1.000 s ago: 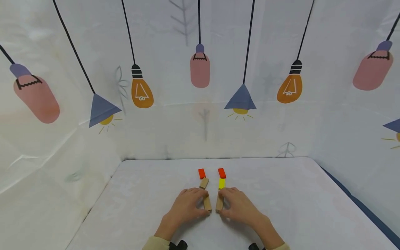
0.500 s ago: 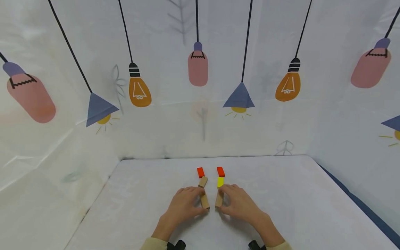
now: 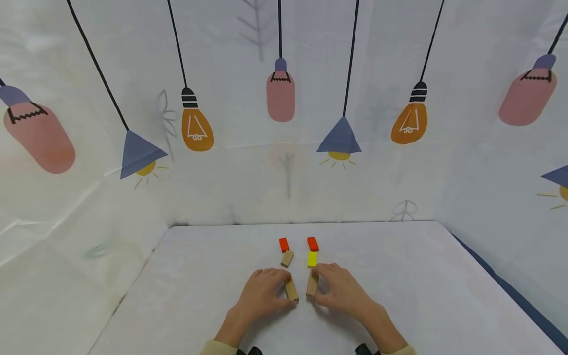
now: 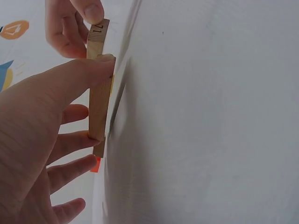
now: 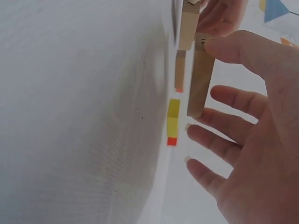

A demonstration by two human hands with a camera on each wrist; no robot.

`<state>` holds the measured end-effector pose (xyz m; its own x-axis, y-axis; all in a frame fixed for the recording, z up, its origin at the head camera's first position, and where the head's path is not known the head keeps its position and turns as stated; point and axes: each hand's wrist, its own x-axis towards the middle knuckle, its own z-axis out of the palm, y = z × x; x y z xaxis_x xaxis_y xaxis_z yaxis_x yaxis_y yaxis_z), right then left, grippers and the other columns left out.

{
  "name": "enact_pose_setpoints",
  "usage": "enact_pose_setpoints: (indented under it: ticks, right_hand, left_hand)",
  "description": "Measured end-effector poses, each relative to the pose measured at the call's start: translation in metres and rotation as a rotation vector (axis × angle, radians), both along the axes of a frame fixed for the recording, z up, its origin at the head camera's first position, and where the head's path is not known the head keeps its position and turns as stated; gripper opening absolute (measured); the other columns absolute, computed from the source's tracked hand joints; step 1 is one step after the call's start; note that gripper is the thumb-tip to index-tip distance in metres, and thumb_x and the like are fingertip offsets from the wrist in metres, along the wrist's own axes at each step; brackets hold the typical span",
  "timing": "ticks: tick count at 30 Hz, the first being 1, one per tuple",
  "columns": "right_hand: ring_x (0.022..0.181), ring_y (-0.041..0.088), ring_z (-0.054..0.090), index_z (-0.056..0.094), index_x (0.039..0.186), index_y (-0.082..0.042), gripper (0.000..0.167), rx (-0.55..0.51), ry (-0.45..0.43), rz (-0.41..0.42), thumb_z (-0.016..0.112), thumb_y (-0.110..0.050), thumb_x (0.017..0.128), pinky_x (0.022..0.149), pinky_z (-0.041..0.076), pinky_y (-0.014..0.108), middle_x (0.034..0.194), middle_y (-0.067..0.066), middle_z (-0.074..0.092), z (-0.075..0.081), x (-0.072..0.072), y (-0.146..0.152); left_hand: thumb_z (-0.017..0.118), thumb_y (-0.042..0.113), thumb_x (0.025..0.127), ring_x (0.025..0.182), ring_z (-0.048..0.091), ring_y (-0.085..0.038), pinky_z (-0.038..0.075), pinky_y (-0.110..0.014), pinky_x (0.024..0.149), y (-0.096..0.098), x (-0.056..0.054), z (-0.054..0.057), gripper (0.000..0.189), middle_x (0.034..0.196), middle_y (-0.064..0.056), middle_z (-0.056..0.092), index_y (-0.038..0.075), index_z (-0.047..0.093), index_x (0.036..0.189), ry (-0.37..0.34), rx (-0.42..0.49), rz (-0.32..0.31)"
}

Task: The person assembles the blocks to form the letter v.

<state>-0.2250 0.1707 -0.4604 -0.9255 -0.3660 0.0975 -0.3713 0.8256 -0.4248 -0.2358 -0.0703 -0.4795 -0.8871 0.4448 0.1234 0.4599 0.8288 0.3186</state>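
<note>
In the head view, my left hand pinches a long plain wooden block by its two ends, between thumb and a finger. My right hand pinches a second long wooden block in the same way. Both blocks lie lengthwise, side by side with a narrow gap. The right wrist view shows the right-hand block raised off the tabletop, with a dark printed mark near the thumb. From the left wrist, the left-hand block appears close over its shadow, other fingers spread.
Beyond the left-hand block lie a shorter wooden block, turned at an angle, and a red block. Past the right-hand one stand a yellow block and another red block. The white table meets a lamp-patterned curtain behind.
Both hands keep their blocks. They shifted slightly away from me, then the left block came back a little, widening its gap to the shorter wooden block. The head view also drifted slightly.
</note>
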Motion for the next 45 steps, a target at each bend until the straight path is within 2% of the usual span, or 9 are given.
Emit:
enact_pose_setpoints:
  ticks: [9, 16, 19, 27, 34, 38, 45]
  right_hand:
    - [0.116, 0.021, 0.056, 0.061, 0.119, -0.024, 0.046, 0.014, 0.007, 0.011, 0.076, -0.040, 0.079, 0.101, 0.046, 0.051, 0.131, -0.001, 0.063, 0.000, 0.001, -0.003]
    - [0.116, 0.021, 0.056, 0.061, 0.118, -0.024, 0.045, 0.029, 0.019, 0.012, 0.076, -0.039, 0.079, 0.100, 0.047, 0.049, 0.132, -0.001, 0.063, 0.000, 0.001, -0.003]
    - [0.116, 0.021, 0.057, 0.061, 0.118, -0.023, 0.044, 0.026, 0.024, 0.010, 0.077, -0.038, 0.079, 0.099, 0.047, 0.050, 0.132, -0.001, 0.063, 0.000, 0.002, -0.003]
    - [0.117, 0.021, 0.057, 0.062, 0.118, -0.025, 0.044, 0.010, 0.022, 0.018, 0.076, -0.038, 0.079, 0.100, 0.046, 0.051, 0.130, -0.002, 0.063, 0.001, 0.001, -0.003]
    - [0.117, 0.022, 0.057, 0.062, 0.116, -0.025, 0.043, 0.021, 0.023, 0.018, 0.076, -0.037, 0.077, 0.100, 0.046, 0.052, 0.129, -0.001, 0.063, 0.000, 0.002, -0.003]
    - [0.119, 0.024, 0.057, 0.063, 0.116, -0.025, 0.043, 0.031, 0.015, 0.014, 0.076, -0.038, 0.077, 0.101, 0.046, 0.053, 0.130, 0.000, 0.064, 0.000, 0.002, -0.004]
    - [0.113, 0.021, 0.058, 0.062, 0.116, -0.025, 0.043, 0.079, 0.002, 0.011, 0.076, -0.039, 0.077, 0.099, 0.048, 0.051, 0.124, -0.002, 0.066, -0.001, 0.001, -0.005]
  left_hand:
    - [0.075, 0.062, 0.076, 0.118, 0.062, -0.016, 0.044, -0.047, 0.105, -0.003, 0.006, 0.000, 0.052, 0.119, 0.011, 0.068, 0.028, 0.064, 0.113, 0.041, 0.007, -0.009]
    - [0.077, 0.064, 0.073, 0.102, 0.063, -0.011, 0.046, -0.044, 0.103, 0.000, 0.008, 0.002, 0.050, 0.098, 0.016, 0.065, 0.029, 0.063, 0.105, 0.042, -0.002, 0.001]
    - [0.078, 0.063, 0.072, 0.099, 0.062, -0.009, 0.046, -0.044, 0.103, 0.001, 0.008, 0.002, 0.049, 0.094, 0.017, 0.062, 0.029, 0.062, 0.103, 0.039, -0.014, 0.006]
    - [0.081, 0.060, 0.070, 0.093, 0.060, -0.009, 0.048, -0.045, 0.100, 0.003, 0.007, 0.003, 0.049, 0.094, 0.015, 0.061, 0.029, 0.063, 0.103, 0.038, -0.021, 0.011]
    - [0.081, 0.061, 0.069, 0.087, 0.057, -0.009, 0.050, -0.040, 0.094, 0.005, 0.010, 0.002, 0.052, 0.094, 0.014, 0.058, 0.028, 0.064, 0.105, 0.050, -0.040, 0.027]
    - [0.080, 0.062, 0.069, 0.087, 0.056, -0.009, 0.049, -0.040, 0.094, 0.005, 0.011, 0.001, 0.052, 0.096, 0.012, 0.058, 0.028, 0.064, 0.105, 0.062, -0.047, 0.031]
    - [0.079, 0.064, 0.070, 0.089, 0.055, -0.010, 0.048, -0.044, 0.097, 0.004, 0.011, 0.000, 0.049, 0.098, 0.012, 0.058, 0.030, 0.063, 0.102, 0.042, -0.042, 0.030]
